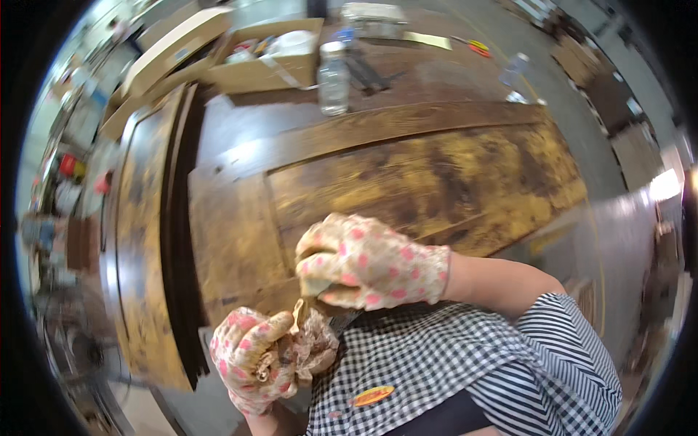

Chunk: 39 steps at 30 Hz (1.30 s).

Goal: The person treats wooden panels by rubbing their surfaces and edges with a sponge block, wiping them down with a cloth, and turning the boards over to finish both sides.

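My left hand [251, 356], in a white glove with pink dots, is closed on a crumpled clear plastic bag [318, 341] with brownish stains or contents. My right hand [371, 265], in a matching glove, is held just above the bag with its fingers pinched together. A narrow pale tan piece [297, 316] shows between the two hands, at the bag's mouth; whether the right fingers grip it is hidden. Both hands are over the near edge of a brown, mottled wooden panel [429, 185] with a raised frame, lying flat in front of me.
More wooden panels [145, 240] are stacked at the left. Beyond the panel stand a clear bottle [334, 83], an open cardboard box [265, 69] with items inside, and a plastic-wrapped block [374, 20]. Scissors with red and yellow handles [478, 48] lie farther right, near another clear bottle [515, 69].
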Each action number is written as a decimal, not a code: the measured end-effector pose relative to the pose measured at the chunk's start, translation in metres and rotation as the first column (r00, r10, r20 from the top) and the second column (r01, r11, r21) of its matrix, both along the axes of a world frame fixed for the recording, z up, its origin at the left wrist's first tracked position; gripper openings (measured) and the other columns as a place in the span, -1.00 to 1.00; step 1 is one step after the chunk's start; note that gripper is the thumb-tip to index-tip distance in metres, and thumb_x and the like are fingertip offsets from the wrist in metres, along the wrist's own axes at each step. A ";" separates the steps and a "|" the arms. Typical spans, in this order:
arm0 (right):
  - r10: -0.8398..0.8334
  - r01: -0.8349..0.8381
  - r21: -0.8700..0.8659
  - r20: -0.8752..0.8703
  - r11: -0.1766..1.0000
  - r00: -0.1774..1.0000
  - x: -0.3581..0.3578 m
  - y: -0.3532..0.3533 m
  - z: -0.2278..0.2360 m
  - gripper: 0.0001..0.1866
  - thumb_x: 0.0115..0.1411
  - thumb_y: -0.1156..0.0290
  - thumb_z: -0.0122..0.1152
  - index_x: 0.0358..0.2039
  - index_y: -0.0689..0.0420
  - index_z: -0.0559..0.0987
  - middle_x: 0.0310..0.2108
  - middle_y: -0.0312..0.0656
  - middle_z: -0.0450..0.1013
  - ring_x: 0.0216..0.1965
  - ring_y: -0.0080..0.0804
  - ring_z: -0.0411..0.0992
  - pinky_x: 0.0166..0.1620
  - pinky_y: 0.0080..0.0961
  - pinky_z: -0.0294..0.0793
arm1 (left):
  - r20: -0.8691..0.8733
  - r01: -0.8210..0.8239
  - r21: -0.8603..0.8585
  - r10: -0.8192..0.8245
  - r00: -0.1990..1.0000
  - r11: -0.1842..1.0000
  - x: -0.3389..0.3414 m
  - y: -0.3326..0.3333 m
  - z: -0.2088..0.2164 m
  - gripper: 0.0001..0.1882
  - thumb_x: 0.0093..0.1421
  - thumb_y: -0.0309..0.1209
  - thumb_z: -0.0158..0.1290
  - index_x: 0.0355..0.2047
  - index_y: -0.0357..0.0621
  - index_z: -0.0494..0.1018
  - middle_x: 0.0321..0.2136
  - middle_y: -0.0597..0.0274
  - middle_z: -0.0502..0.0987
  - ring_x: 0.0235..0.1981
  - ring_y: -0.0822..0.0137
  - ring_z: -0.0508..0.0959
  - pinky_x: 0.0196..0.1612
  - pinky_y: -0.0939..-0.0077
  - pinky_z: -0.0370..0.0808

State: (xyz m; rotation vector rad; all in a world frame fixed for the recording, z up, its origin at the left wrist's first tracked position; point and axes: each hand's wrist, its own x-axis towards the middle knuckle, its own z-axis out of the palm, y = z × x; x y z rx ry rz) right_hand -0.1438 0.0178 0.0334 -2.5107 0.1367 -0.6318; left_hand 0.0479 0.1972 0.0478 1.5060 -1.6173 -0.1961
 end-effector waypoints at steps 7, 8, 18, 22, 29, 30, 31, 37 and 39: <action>-0.576 0.563 -0.169 -0.419 0.809 0.702 -0.164 -0.024 0.054 -0.70 0.10 0.22 0.35 -0.17 0.06 0.66 -0.10 -0.14 0.54 0.01 -0.20 0.50 0.13 -0.24 0.51 | 0.146 0.188 0.167 -0.213 0.966 0.968 -0.026 -0.040 -0.001 -0.56 -0.17 -0.37 0.23 -0.17 -0.01 0.64 -0.48 0.30 0.55 -0.42 0.19 0.54 -0.31 0.27 0.43; -0.579 0.556 -0.171 -0.331 0.813 0.745 -0.172 -0.026 0.058 -0.70 0.11 0.22 0.35 -0.17 0.06 0.66 -0.10 -0.14 0.55 0.01 -0.19 0.50 0.13 -0.23 0.50 | 0.149 0.202 0.172 -0.228 0.962 0.964 -0.033 -0.043 0.001 -0.56 -0.17 -0.38 0.23 -0.17 -0.02 0.64 -0.48 0.30 0.55 -0.43 0.18 0.54 -0.32 0.27 0.43; -0.530 0.527 -0.071 -0.194 0.847 0.826 -0.264 -0.057 0.019 -0.76 0.14 0.22 0.31 -0.26 0.09 0.64 -0.16 -0.12 0.53 -0.05 -0.19 0.50 0.10 -0.22 0.50 | 0.121 0.374 0.322 -0.430 0.895 0.870 -0.139 -0.094 0.014 -0.62 0.11 -0.32 0.13 -0.07 -0.18 0.58 -0.24 0.03 0.63 -0.20 0.03 0.62 -0.14 0.22 0.56; -0.740 0.742 -0.095 -0.230 0.664 0.632 -0.376 -0.088 0.038 -0.71 0.12 0.17 0.32 -0.27 0.11 0.65 -0.19 -0.11 0.53 -0.05 -0.18 0.50 0.13 -0.30 0.47 | 0.144 0.237 0.282 -0.285 0.947 0.930 -0.181 -0.102 0.004 -0.61 -0.16 -0.47 0.20 -0.23 -0.17 0.63 -0.42 0.11 0.59 -0.34 0.07 0.60 -0.22 0.24 0.51; -0.927 0.938 -0.105 -0.219 0.332 0.304 -0.472 -0.134 0.040 -0.61 0.11 0.18 0.39 -0.13 0.14 0.61 -0.13 -0.12 0.50 -0.05 -0.19 0.49 0.09 -0.27 0.48 | 0.284 0.099 0.375 -0.216 0.934 0.922 -0.224 -0.115 -0.002 -0.62 -0.15 -0.42 0.21 -0.22 -0.13 0.64 -0.42 0.09 0.61 -0.31 0.04 0.62 -0.19 0.20 0.51; -0.920 0.931 0.026 -0.145 0.365 0.365 -0.471 -0.144 0.036 -0.60 0.11 0.18 0.39 -0.09 0.12 0.62 -0.10 -0.12 0.50 -0.03 -0.16 0.49 0.09 -0.25 0.47 | 0.283 0.098 0.397 -0.223 0.933 0.913 -0.228 -0.116 -0.001 -0.61 -0.13 -0.37 0.19 -0.21 -0.13 0.64 -0.41 0.08 0.60 -0.30 0.01 0.62 -0.19 0.18 0.52; -0.933 0.938 0.041 -0.097 0.344 0.346 -0.468 -0.156 0.031 -0.59 0.12 0.17 0.39 -0.08 0.12 0.62 -0.08 -0.11 0.51 -0.01 -0.15 0.49 0.10 -0.24 0.46 | 0.290 0.111 0.362 -0.225 0.930 0.926 -0.231 -0.117 0.001 -0.58 -0.16 -0.37 0.19 -0.20 -0.09 0.63 -0.42 0.13 0.59 -0.32 0.04 0.60 -0.21 0.18 0.51; -0.978 0.983 -0.054 0.106 0.177 0.182 -0.431 -0.246 -0.003 -0.56 0.13 0.17 0.39 -0.04 0.13 0.60 -0.01 -0.02 0.51 0.08 -0.08 0.46 0.15 -0.16 0.42 | 0.211 0.166 0.291 -0.233 0.949 0.942 -0.226 -0.112 0.013 -0.51 -0.21 -0.33 0.21 -0.16 -0.03 0.64 -0.43 0.23 0.56 -0.36 0.10 0.57 -0.25 0.19 0.51; -0.994 0.976 -0.203 0.071 0.072 0.088 -0.415 -0.258 -0.012 -0.54 0.12 0.17 0.38 -0.01 0.13 0.60 0.00 0.01 0.51 0.09 -0.04 0.45 0.17 -0.15 0.40 | 0.189 0.156 0.257 -0.208 0.960 0.954 -0.213 -0.105 0.016 -0.57 -0.20 -0.38 0.20 -0.21 -0.09 0.64 -0.44 0.14 0.59 -0.36 0.05 0.60 -0.22 0.20 0.52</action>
